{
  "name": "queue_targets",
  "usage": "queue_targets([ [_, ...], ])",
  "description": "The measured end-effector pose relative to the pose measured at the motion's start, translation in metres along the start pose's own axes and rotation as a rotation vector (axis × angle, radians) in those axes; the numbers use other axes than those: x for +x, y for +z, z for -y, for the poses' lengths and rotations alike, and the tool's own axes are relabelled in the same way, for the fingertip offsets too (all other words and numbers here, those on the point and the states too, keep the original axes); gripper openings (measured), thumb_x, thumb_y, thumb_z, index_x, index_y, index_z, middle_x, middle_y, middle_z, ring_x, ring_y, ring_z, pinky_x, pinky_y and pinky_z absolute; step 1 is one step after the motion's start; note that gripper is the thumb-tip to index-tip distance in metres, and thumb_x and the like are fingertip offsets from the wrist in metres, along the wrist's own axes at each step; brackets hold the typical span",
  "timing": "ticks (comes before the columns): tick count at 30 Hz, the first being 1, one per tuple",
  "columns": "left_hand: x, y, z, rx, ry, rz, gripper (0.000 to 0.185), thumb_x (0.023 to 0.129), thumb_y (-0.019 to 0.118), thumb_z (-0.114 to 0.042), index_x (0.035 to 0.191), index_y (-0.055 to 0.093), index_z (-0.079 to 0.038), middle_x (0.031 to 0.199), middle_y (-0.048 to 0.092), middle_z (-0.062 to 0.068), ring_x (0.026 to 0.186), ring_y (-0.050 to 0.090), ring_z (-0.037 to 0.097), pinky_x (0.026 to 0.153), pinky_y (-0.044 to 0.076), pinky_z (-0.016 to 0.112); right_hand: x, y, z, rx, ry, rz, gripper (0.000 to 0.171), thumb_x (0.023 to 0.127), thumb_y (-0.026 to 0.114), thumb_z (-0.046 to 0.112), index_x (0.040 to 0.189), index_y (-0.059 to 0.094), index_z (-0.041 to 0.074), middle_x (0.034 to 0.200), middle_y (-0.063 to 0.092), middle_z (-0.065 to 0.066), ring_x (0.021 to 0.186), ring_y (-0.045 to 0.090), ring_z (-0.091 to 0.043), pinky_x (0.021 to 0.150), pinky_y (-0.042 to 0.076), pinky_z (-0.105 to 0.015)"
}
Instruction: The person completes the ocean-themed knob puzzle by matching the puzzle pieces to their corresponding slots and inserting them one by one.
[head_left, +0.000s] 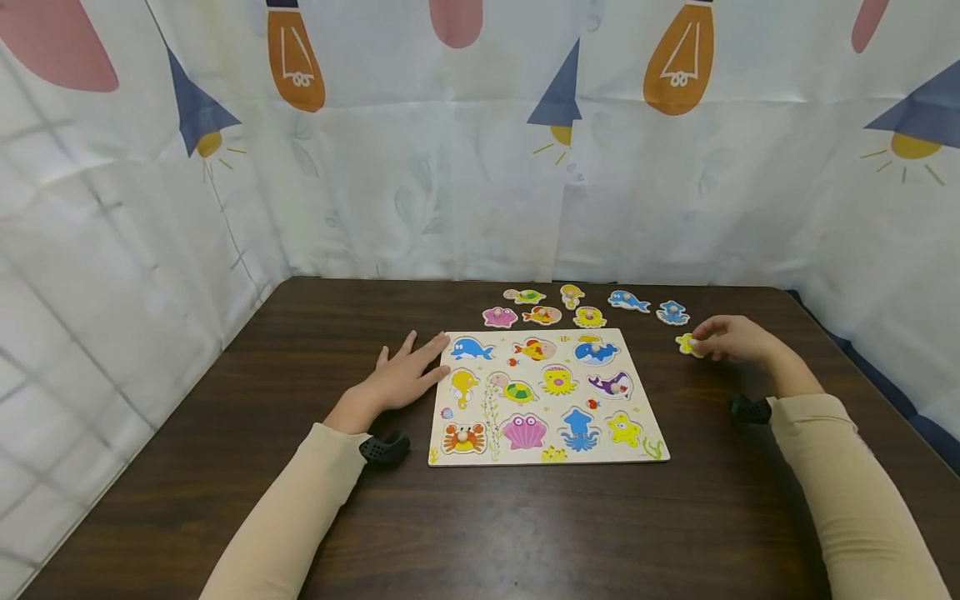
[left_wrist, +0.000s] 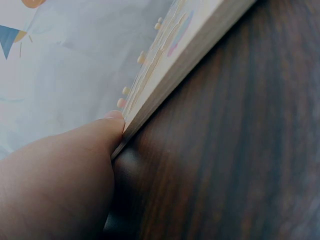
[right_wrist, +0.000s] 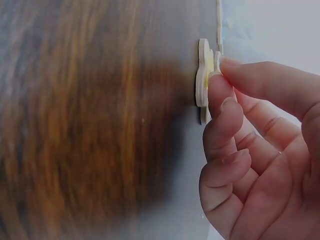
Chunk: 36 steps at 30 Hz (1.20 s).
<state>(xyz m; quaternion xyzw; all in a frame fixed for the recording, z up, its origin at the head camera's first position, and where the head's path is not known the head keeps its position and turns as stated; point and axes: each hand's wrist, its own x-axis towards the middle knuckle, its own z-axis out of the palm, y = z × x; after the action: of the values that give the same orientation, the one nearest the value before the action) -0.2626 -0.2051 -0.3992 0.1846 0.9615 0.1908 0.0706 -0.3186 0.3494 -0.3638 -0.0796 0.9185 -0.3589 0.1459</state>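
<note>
A wooden sea-animal puzzle board (head_left: 547, 396) lies flat on the dark wooden table (head_left: 247, 400). My left hand (head_left: 423, 360) rests flat on the table, fingers straight, their tips against the board's left edge. In the left wrist view one fingertip (left_wrist: 112, 127) presses the board's side (left_wrist: 170, 65). To the right of the board, my right hand (head_left: 703, 343) pinches a small yellow puzzle piece (head_left: 686, 344) that sits on the table. The right wrist view shows my fingertips (right_wrist: 216, 85) closed on that yellow piece (right_wrist: 202, 75).
Several loose animal pieces lie behind the board, among them a pink shell (head_left: 499, 317), a blue whale (head_left: 628, 301) and a blue octopus (head_left: 672, 312). Patterned cloth walls (head_left: 450, 183) close in the table at the back and on both sides.
</note>
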Motion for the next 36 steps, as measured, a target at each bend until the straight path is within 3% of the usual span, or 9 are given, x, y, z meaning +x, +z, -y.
queue_targets([
  [6, -0.001, -0.001, -0.001, -0.002, -0.001, 0.005, 0.07, 0.108, 0.044, -0.048, 0.167, 0.018, -0.02, 0.171, 0.014, 0.004, 0.155, -0.001, 0.042, 0.112, -0.006, 0.075, 0.003, 0.003, 0.003, 0.017, 0.0, 0.01, 0.036, 0.099, 0.066, 0.016, 0.119, 0.057, -0.012, 0.081, 0.064, 0.0, 0.068, 0.053, -0.016, 0.055, 0.041, -0.028],
  [21, 0.0, -0.001, -0.002, -0.008, -0.002, 0.007, 0.07, 0.108, 0.045, -0.048, 0.166, 0.019, -0.019, 0.171, 0.015, 0.005, 0.155, 0.0, 0.043, 0.112, -0.006, 0.076, 0.007, 0.007, 0.014, -0.07, 0.066, -0.048, 0.033, 0.094, 0.068, 0.014, 0.11, 0.066, -0.015, 0.075, 0.062, -0.001, 0.069, 0.052, -0.019, 0.062, 0.046, -0.035],
  [36, 0.0, -0.003, -0.004, -0.006, -0.014, 0.02, 0.069, 0.109, 0.044, -0.048, 0.166, 0.018, -0.02, 0.171, 0.014, 0.004, 0.155, -0.001, 0.041, 0.113, -0.005, 0.075, 0.003, 0.006, 0.026, -0.058, 0.03, -0.037, 0.033, 0.094, 0.071, 0.018, 0.111, 0.07, -0.011, 0.074, 0.062, 0.0, 0.068, 0.054, -0.018, 0.059, 0.044, -0.033],
])
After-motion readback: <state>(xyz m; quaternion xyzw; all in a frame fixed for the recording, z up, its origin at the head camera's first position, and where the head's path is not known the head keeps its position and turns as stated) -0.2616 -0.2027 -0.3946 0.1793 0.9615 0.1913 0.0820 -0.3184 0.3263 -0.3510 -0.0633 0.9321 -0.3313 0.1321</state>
